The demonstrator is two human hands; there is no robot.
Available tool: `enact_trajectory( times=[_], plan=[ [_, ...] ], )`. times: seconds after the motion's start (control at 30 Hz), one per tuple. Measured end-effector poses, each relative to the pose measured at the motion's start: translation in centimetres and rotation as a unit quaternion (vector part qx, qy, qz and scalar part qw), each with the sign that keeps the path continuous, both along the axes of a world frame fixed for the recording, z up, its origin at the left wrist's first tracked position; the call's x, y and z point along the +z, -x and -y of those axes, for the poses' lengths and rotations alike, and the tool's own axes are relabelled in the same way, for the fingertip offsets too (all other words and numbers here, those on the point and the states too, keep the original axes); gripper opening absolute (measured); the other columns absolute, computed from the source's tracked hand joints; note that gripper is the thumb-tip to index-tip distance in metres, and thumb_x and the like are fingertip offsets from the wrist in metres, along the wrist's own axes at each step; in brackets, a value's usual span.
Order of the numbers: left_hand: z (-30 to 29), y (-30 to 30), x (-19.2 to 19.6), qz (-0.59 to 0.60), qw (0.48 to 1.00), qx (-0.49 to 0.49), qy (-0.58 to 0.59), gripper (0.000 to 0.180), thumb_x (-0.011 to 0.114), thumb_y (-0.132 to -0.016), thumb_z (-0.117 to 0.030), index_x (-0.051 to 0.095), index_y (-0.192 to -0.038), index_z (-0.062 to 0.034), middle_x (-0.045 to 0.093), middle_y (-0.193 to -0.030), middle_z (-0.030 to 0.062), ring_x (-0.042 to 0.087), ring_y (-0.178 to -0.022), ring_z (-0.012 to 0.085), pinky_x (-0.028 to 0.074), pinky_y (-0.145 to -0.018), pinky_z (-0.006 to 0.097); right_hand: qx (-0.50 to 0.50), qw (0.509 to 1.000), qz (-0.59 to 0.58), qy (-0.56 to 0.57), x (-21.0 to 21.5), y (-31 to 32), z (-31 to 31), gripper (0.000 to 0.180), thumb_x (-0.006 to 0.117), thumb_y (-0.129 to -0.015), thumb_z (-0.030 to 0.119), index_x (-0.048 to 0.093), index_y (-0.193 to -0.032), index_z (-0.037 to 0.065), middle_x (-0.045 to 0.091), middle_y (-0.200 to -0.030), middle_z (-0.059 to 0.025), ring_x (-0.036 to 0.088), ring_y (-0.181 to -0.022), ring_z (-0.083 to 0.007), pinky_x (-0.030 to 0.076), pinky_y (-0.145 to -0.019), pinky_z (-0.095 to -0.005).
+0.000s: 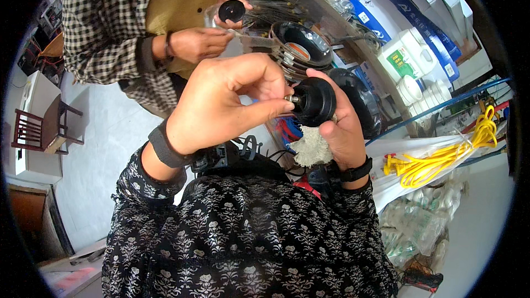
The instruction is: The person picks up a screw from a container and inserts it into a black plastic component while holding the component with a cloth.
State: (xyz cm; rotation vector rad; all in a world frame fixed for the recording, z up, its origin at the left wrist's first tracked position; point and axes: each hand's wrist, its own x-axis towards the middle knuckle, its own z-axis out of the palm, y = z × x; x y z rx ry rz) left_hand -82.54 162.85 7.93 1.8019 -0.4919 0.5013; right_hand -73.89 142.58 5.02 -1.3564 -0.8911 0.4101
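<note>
black knob [314, 101] gripped by right hand [339, 127], apparently.

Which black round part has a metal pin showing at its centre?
The black round part between the wearer's own hands; the co-worker's smaller one shows none.

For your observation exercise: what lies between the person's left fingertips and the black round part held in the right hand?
Head view: a small metal stud on the black round part, pinched by the left hand.

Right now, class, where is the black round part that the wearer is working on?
In the head view, just right of centre: the black round part sits in the right hand, with the left hand pinching its small metal stem.
</note>
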Motion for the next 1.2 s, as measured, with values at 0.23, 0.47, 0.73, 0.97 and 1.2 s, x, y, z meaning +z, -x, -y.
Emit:
enact_trajectory(
  times=[0.23,0.47,0.73,0.97,1.2],
  plan=[
    [-0.8,0.1,-0.6,0.001,1.0,0.018,0.025,0.015,0.068,-0.075,0.005,0.054,-0.076,-0.0003,0.064,-0.082,0.0092,0.062,-0.068,0.0097,0.051,-0.059,0.021,0.006,1.0,0.021,-0.009,0.4,-0.7,-1.6,0.088,0.079,-0.064,0.04,0.037,-0.132,0.002,0.053,-0.12,-0.0102,0.05,-0.111,-0.018,0.037,-0.097,-0.0304],
    [-1.3,0.4,-0.1,0.012,0.997,0.068,-0.032,0.013,0.068,-0.075,0.006,0.056,-0.075,-0.0012,0.064,-0.08,0.0078,0.063,-0.07,0.0105,0.051,-0.06,0.021,0.02,0.999,0.03,0.016,0.8,-1.2,-2.5,0.087,0.078,-0.065,0.04,0.039,-0.131,0.002,0.054,-0.119,-0.0099,0.05,-0.11,-0.0173,0.036,-0.097,-0.0305],
    [-2.9,-0.2,0.0,0.15,0.965,0.091,-0.196,0.011,0.066,-0.072,0.005,0.059,-0.077,-0.0022,0.067,-0.082,0.0091,0.065,-0.072,0.0213,0.051,-0.061,0.028,0.085,0.996,-0.022,0.031,0.3,-2.2,-3.1,0.079,0.068,-0.074,0.047,0.04,-0.129,-0.002,0.052,-0.122,-0.0081,0.048,-0.109,-0.0145,0.036,-0.096,-0.029],
    [-3.9,-0.4,-0.6,0.173,0.967,0.085,-0.167,0.017,0.065,-0.073,0.007,0.066,-0.089,-0.0002,0.065,-0.089,0.0104,0.065,-0.075,0.0198,0.055,-0.063,0.028,0.118,0.989,-0.083,-0.009,-0.6,-2.1,-4.5,0.074,0.065,-0.078,0.046,0.041,-0.128,-0.003,0.05,-0.125,-0.0083,0.048,-0.111,-0.0142,0.035,-0.097,-0.0279],
    [-3.9,0.2,-1.1,0.036,0.996,0.061,-0.052,0.013,0.063,-0.078,0.005,0.066,-0.091,0.0041,0.059,-0.096,0.0106,0.063,-0.077,0.0158,0.059,-0.064,0.026,0.108,0.993,-0.051,0.0,-0.3,-2.0,-4.9,0.073,0.067,-0.079,0.042,0.04,-0.129,-0.002,0.047,-0.127,-0.0082,0.045,-0.114,-0.0144,0.034,-0.098,-0.028]
  ],
)
